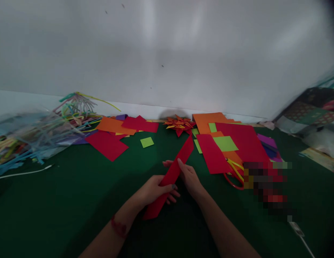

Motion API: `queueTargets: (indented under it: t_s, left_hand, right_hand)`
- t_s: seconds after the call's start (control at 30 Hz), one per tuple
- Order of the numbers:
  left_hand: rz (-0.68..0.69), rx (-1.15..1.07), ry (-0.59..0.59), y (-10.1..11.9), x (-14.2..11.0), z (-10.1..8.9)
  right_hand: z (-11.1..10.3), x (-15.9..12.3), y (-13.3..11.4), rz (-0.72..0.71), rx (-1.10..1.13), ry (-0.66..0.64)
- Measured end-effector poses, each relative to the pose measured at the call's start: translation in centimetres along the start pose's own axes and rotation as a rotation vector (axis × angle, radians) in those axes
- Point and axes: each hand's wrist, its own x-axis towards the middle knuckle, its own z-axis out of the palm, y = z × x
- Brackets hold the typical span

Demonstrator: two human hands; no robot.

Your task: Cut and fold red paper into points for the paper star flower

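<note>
A long folded strip of red paper (170, 175) slants from lower left to upper right between my hands. My left hand (156, 188) grips its lower half, thumb on top and fingers curled beneath. Higher up, my right hand (189, 175) pinches the strip, its thumb on the face and its other fingers behind the paper. Just past the strip's top end sits a pointed orange and red paper flower (179, 123). Near my right hand lies a red paper piece (212, 154), beside a light green paper square (226, 143).
Yellow- and red-handled scissors (234, 172) lie right of my hands. Behind them are a large red sheet (239, 141) and orange paper (208, 122). Red paper (107, 145) and a small green square (147, 142) lie left. Bagged pipe cleaners (48, 132) fill the far left. A white wall (161, 53) rises behind.
</note>
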Motion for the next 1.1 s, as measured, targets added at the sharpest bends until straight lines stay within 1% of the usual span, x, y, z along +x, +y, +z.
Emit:
queueTargets:
  t_s: [0.07,0.1,0.13,0.23,0.27,0.3,0.33,0.4,0.47,0.53,0.57,0.63,0.67,0.73,0.8,0.87,0.97,1.1]
  left_hand:
    - [0.012,0.017,0.009,0.2,0.0,0.2]
    - [0.029,0.061,0.039,0.2,0.0,0.3]
    - [0.057,0.131,0.095,0.3,0.0,0.4]
    - [0.213,0.389,0.348,0.4,0.0,0.5]
    - [0.26,0.449,0.412,0.4,-0.1,0.5]
    - [0.289,0.485,0.442,0.4,-0.1,0.5]
    - [0.295,0.498,0.437,0.5,-0.1,0.5]
    - [0.253,0.48,0.369,0.5,-0.1,0.5]
    - [0.219,0.418,0.298,0.4,-0.1,0.5]
    - [0.22,0.357,0.255,0.4,-0.1,0.5]
    - [0.226,0.339,0.241,0.4,0.0,0.5]
    - [0.226,0.337,0.209,0.3,-0.1,0.5]
    - [0.233,0.359,0.21,0.4,-0.1,0.6]
    - [0.281,0.45,0.265,0.5,-0.3,0.7]
    - [0.337,0.562,0.354,0.6,-0.5,0.9]
    - [0.353,0.653,0.419,0.6,-0.6,1.0]
    - [0.344,0.731,0.432,0.5,-0.6,0.9]
    - [0.397,0.765,0.413,0.1,-0.4,0.6]
  right_hand:
    - [0.0,0.0,0.3,-0.015,-0.03,0.031]
    - [-0.1,0.1,0.4,-0.035,-0.042,0.054]
    - [-0.3,0.1,0.5,-0.056,-0.054,0.074]
    - [-0.6,0.3,0.7,-0.092,-0.075,0.112]
    - [-0.7,0.3,0.7,-0.093,-0.08,0.116]
    - [-0.7,0.2,0.7,-0.091,-0.086,0.113]
    - [-0.7,0.2,0.7,-0.088,-0.097,0.104]
    - [-0.6,0.1,0.6,-0.089,-0.144,0.106]
    - [-0.7,0.1,0.5,-0.119,-0.235,0.157]
    - [-0.9,0.1,0.5,-0.157,-0.327,0.214]
    - [-0.9,0.1,0.5,-0.16,-0.356,0.215]
    - [-1.0,0.0,0.5,-0.12,-0.369,0.16]
    - [-0.9,0.0,0.5,-0.09,-0.364,0.126]
    - [-0.8,0.0,0.6,-0.052,-0.359,0.085]
    - [-0.8,0.0,0.7,-0.048,-0.355,0.089]
    - [-0.8,0.0,0.8,-0.058,-0.35,0.108]
    - [-1.0,0.1,1.0,-0.062,-0.353,0.12]
    - [-1.1,0.2,1.0,-0.034,-0.357,0.11]
